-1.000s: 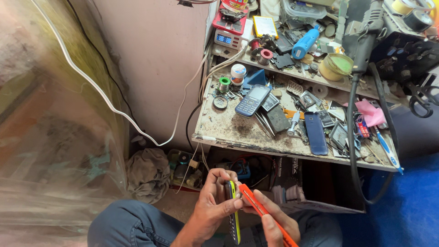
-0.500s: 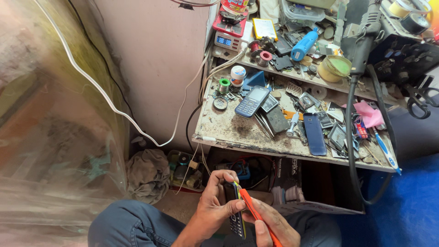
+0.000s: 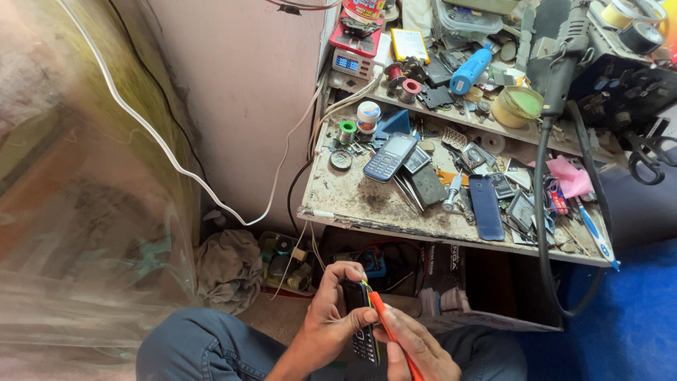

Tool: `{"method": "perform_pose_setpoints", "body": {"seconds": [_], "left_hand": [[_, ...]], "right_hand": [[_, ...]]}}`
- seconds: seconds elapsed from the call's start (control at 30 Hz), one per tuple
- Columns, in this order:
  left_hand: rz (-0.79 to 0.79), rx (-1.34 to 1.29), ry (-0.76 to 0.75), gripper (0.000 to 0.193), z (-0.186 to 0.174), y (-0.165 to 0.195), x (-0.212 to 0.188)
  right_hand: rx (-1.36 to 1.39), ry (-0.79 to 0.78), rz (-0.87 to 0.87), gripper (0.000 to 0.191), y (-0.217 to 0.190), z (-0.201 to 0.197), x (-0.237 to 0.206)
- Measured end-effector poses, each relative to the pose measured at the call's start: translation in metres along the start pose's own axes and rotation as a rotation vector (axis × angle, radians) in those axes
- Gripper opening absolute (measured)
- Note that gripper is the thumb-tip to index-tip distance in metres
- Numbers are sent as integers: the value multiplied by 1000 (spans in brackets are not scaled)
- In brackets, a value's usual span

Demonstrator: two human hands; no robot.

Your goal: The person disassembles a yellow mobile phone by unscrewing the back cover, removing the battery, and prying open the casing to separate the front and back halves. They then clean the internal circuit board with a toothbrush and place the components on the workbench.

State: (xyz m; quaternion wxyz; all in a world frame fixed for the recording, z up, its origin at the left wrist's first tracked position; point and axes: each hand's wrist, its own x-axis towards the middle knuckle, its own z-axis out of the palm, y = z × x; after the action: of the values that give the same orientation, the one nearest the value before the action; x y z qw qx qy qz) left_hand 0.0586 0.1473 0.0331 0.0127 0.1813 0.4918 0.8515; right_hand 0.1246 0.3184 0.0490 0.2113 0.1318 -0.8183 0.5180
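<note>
The left hand (image 3: 331, 321) is wrapped around a small dark keypad phone (image 3: 361, 321), fingers curled over its top edge and thumb lying across its face, so the phone is clamped upright in the palm. The right hand (image 3: 416, 346) pinches an orange tool (image 3: 391, 335) between thumb and fingers, its thin tip resting against the phone's right edge near the top. Both hands sit at about 6 o'clock in the view, above the person's knees in blue jeans (image 3: 204, 349).

Just beyond, at 7 o'clock, a grey rag (image 3: 229, 268) lies crumpled on the floor beside a heap of small parts and wires under the bench. At 12 to 1 o'clock stands a stained workbench (image 3: 352, 201), crowded with parts. On it lie a blue keypad phone (image 3: 389, 156), face up, and a dark blue phone (image 3: 486, 208) further right, well apart from it. A black hose (image 3: 543, 212) hangs down over the bench's front edge at 3 o'clock. Farther back a blue cylinder-shaped tool (image 3: 471, 68) rests on a raised shelf, near a yellow-green tub (image 3: 518, 106). A white cable (image 3: 176, 166) loops down the pink wall at 10 o'clock.
</note>
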Motion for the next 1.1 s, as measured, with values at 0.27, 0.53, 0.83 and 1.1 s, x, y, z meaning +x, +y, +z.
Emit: {"method": "perform_pose_setpoints", "body": {"seconds": [0.27, 0.53, 0.83, 1.1], "left_hand": [[-76, 145, -44, 46, -3, 7, -1], [-172, 56, -85, 46, -6, 11, -1], [-74, 13, -191, 50, -6, 15, 2], [-106, -17, -217, 52, -1, 17, 1]], "right_hand": [[178, -14, 114, 34, 11, -10, -4], [658, 0, 544, 49, 30, -27, 2], [90, -216, 19, 37, 7, -34, 10], [-222, -328, -324, 39, -16, -39, 25]]}}
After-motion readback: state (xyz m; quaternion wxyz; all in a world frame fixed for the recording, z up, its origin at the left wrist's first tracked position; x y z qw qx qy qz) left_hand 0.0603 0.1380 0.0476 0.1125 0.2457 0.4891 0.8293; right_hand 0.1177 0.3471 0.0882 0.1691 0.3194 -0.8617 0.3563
